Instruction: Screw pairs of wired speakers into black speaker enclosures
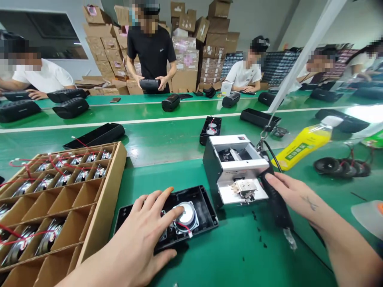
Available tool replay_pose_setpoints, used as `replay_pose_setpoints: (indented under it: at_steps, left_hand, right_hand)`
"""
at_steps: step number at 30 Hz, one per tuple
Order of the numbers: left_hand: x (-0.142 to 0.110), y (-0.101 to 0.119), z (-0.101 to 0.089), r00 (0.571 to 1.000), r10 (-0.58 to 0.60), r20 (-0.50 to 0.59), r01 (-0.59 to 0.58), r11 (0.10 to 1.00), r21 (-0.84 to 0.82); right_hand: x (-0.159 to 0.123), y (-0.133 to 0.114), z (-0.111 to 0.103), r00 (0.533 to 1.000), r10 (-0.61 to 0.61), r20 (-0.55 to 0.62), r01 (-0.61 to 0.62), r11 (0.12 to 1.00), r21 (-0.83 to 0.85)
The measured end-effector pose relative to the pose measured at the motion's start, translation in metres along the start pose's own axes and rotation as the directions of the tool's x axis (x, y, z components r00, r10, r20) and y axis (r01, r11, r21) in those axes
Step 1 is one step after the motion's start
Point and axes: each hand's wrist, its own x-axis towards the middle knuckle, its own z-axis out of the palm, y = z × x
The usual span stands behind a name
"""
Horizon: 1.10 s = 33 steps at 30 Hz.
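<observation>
The left hand [140, 235] lies flat and spread over a black speaker housing [197, 199] on the green bench [239, 255], fingers pressing on the housing and the silver speaker driver [187, 217] seated in it; it pins rather than grips. The right hand [295, 195] is wrapped loosely around the black electric screwdriver [277, 203], which hangs from a cable overhead and slopes down toward the bench, its bit [289, 238] low and just right of the housing.

The housing sits directly under the left hand, its long axis running from that hand's wrist side out to the right and slightly away, open face up. The driver points magnet-up, cone down into the shell. The screwdriver's long axis runs from beyond the right hand's fingertips, near the white screw feeder [236, 167], back and down toward the wearer, tip facing the bench.

Several things could go wrong, in my judgement. The driver's red wire [184, 226] loops over its rim just beside the left fingertips; it could be pinched under a finger or caught by the bit. Since the left hand only presses, a sideways push from the tool could slide the housing across the smooth bench. A bit that meets a screw at a slant could slip and scar the plastic or reach the nearby fingers. Small dark specks, perhaps loose screws, lie on the bench between the hands and could end up under the housing.

A cardboard tray [101, 203] of further drivers stands left of the left hand.
</observation>
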Motion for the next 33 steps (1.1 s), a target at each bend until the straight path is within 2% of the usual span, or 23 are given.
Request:
replay_pose_setpoints:
  at_steps: [2, 4, 7, 9, 12, 15, 17, 18, 21, 23, 26, 30, 33]
  left_hand:
    - [-0.001, 0.001, 0.001, 0.999, -0.023, -0.049, 0.024, 1.0, 0.008]
    - [-0.005, 0.002, 0.002, 0.996, -0.03, -0.087, 0.032, 0.999, 0.024]
    - [-0.013, 0.005, 0.003, 0.997, 0.002, -0.078, 0.002, 0.998, 0.056]
    - [-0.019, 0.009, 0.006, 0.997, 0.062, -0.047, -0.058, 0.995, 0.076]
    - [-0.026, 0.017, 0.012, 0.991, 0.127, -0.041, -0.123, 0.989, 0.085]
    - [-0.026, 0.029, 0.018, 0.992, 0.122, -0.044, -0.118, 0.989, 0.092]
    - [-0.023, 0.038, 0.02, 0.995, 0.094, -0.038, -0.09, 0.99, 0.108]
    - [-0.022, 0.041, 0.021, 0.996, 0.078, -0.039, -0.073, 0.991, 0.117]
    - [-0.018, 0.047, 0.02, 0.997, 0.061, -0.042, -0.055, 0.989, 0.134]
    - [-0.019, 0.046, 0.018, 0.995, 0.09, -0.041, -0.083, 0.985, 0.152]
    - [-0.021, 0.036, 0.019, 0.987, 0.154, -0.053, -0.141, 0.97, 0.2]
    - [-0.022, 0.018, 0.024, 0.959, 0.275, -0.065, -0.254, 0.94, 0.227]
    - [-0.021, 0.012, 0.025, 0.948, 0.31, -0.071, -0.288, 0.931, 0.226]
  right_hand:
    - [0.002, -0.003, 0.003, 0.994, 0.05, 0.094, -0.07, 0.973, 0.219]
    - [-0.002, -0.003, 0.001, 0.992, 0.033, 0.121, -0.082, 0.9, 0.429]
    - [-0.019, -0.002, -0.007, 1.0, -0.007, 0.01, -0.001, 0.754, 0.656]
    - [-0.033, -0.005, -0.013, 0.999, -0.015, -0.046, 0.044, 0.686, 0.726]
    - [-0.051, -0.02, -0.021, 0.997, 0.014, -0.079, 0.054, 0.611, 0.789]
    - [-0.058, -0.046, -0.032, 0.999, -0.014, 0.036, -0.022, 0.549, 0.836]
    - [-0.055, -0.062, -0.042, 0.993, -0.067, 0.095, -0.041, 0.568, 0.822]
    - [-0.052, -0.07, -0.046, 0.992, -0.093, 0.08, -0.01, 0.588, 0.808]
    - [-0.036, -0.09, -0.052, 0.98, -0.181, -0.086, 0.181, 0.61, 0.772]
    - [-0.024, -0.105, -0.049, 0.942, -0.215, -0.257, 0.334, 0.527, 0.781]
    - [-0.01, -0.133, -0.036, 0.868, -0.186, -0.46, 0.495, 0.365, 0.788]
    - [-0.003, -0.158, -0.013, 0.807, -0.239, -0.541, 0.591, 0.303, 0.748]
    - [-0.002, -0.159, 0.004, 0.804, -0.306, -0.51, 0.589, 0.296, 0.752]
